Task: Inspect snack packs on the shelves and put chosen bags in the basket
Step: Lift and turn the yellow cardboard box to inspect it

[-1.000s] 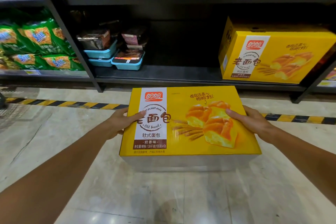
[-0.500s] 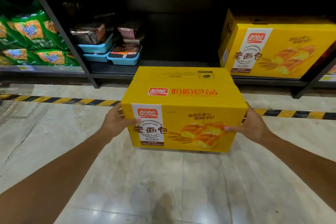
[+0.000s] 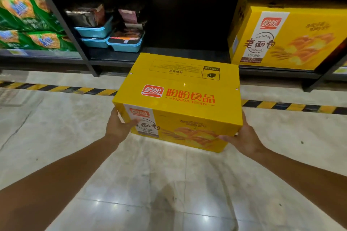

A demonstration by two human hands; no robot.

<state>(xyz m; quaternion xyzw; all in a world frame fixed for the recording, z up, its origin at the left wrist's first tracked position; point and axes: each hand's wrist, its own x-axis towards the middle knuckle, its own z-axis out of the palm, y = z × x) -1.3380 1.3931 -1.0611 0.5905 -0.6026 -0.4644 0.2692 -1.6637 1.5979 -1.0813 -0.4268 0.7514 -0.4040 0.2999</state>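
I hold a large yellow bread carton between both hands, just in front of the bottom shelf and above the floor. Its top face with red lettering faces up and its picture side faces me. My left hand grips the carton's left end with the thumb across the front. My right hand grips the right end, thumb on the lower front corner. No basket is in view.
A second identical yellow carton stands on the bottom shelf at the right. Blue trays of dark packed snacks sit on the shelf's left. Green snack bags fill the neighbouring rack. Yellow-black tape crosses the tiled floor.
The carton has tipped from picture side up to top face up and moved away from me toward the bottom shelf. My view has dropped lower.
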